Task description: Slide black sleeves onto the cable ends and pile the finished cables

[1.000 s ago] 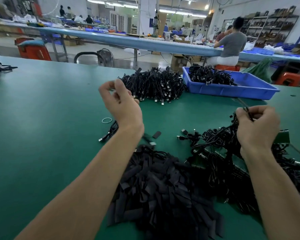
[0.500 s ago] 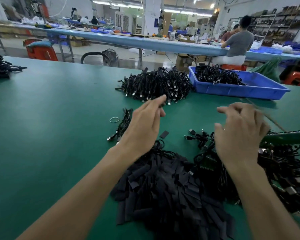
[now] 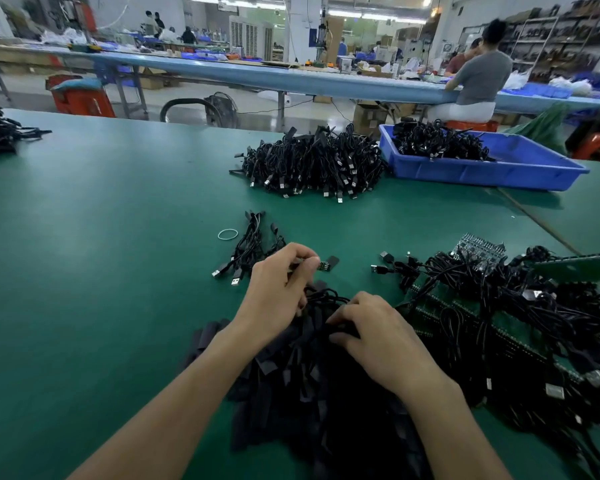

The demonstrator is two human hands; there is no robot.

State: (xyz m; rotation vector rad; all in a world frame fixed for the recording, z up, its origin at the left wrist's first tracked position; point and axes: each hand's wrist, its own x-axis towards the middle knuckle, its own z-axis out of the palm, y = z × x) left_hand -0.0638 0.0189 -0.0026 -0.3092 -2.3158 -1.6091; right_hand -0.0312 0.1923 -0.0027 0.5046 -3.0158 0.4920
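Note:
A heap of flat black sleeves (image 3: pixel 309 393) lies in front of me on the green table (image 3: pixel 101 254). My left hand (image 3: pixel 279 292) pinches a black cable's end, whose small green board (image 3: pixel 323 265) sticks out past the fingertips. One loose sleeve (image 3: pixel 333 260) lies just beyond it. My right hand (image 3: pixel 378 337) rests on the top of the sleeve heap with its fingers curled down into it; whether it holds a sleeve is hidden. A few cables (image 3: pixel 253 247) lie together to the left of my left hand.
A tangle of black cables and green circuit boards (image 3: pixel 516 323) fills the right side. Farther back sit a large cable pile (image 3: pixel 312 164) and a blue tray (image 3: pixel 499 173) holding more cables. A white rubber band (image 3: pixel 228 234) lies near the small pile.
Both hands have dropped and drawn back toward me onto the sleeve heap. The left hand now pinches a cable end; the right hand has moved left off the cable tangle.

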